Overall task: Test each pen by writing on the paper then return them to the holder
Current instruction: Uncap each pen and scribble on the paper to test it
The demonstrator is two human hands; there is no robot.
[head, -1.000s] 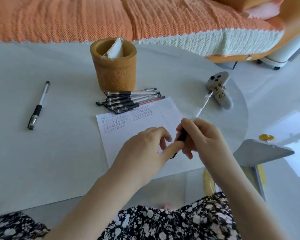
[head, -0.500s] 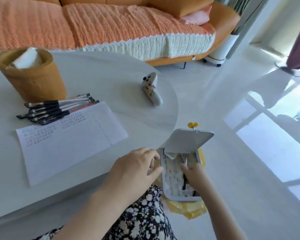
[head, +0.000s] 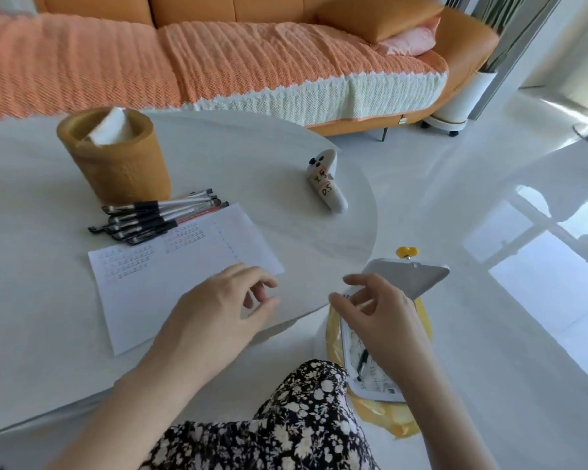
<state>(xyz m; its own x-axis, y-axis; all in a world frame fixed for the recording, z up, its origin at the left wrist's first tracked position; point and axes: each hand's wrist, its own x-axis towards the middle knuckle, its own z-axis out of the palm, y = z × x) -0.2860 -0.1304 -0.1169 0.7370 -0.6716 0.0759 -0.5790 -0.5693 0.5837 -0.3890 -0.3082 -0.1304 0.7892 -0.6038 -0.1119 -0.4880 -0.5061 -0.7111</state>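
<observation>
A bundle of several black-capped pens (head: 157,217) lies on the white table in front of the tan round holder (head: 116,164), which has white paper inside. The white sheet of paper (head: 184,266) with rows of small test marks lies just below the pens. My left hand (head: 224,307) hovers over the sheet's near right corner, fingers loosely curled, holding nothing. My right hand (head: 377,317) is off the table edge above an open white bin (head: 364,385), fingers relaxed and empty. One black pen (head: 362,362) lies inside that bin.
A white controller (head: 328,184) with a handwritten label lies near the table's right edge. The bin has a raised grey lid (head: 411,276) and a yellow liner. An orange sofa (head: 218,59) stands behind the table. A dark object shows at the table's left edge.
A second ago both hands held a pen over the paper. My right hand then carried it down into the bin and now rises empty; the pen lies in the bin.
</observation>
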